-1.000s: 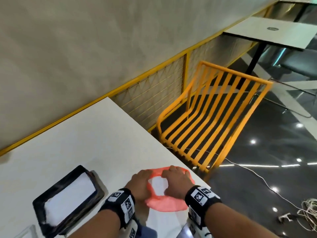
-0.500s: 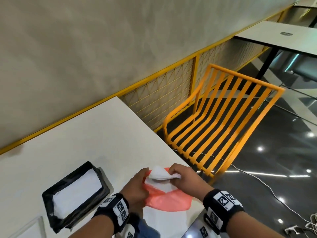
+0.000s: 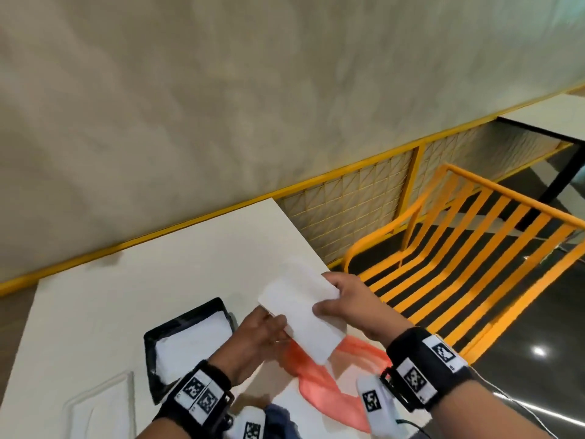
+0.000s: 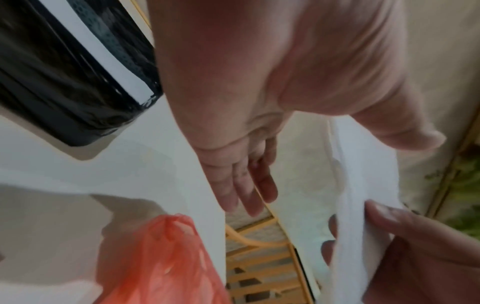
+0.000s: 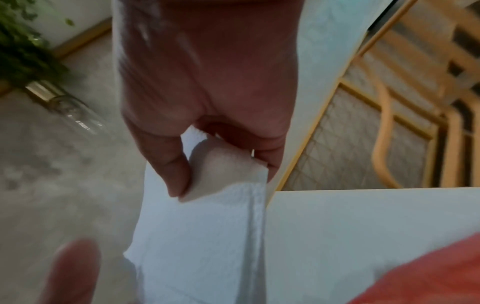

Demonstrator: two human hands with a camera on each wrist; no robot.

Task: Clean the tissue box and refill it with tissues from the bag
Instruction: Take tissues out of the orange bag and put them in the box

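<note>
right hand pinches tissues, held above bag | left hand fingers straight, steadying their edge | likely bound for box

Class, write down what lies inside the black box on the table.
White tissues lie inside the box; its floor and anything beneath them are covered.

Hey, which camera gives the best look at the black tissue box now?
The head view: the tissue box lies on the table, open top and white tissues inside showing, its right edge partly behind the left hand. The left wrist view catches only one blurred black corner. The right wrist view misses it.
</note>
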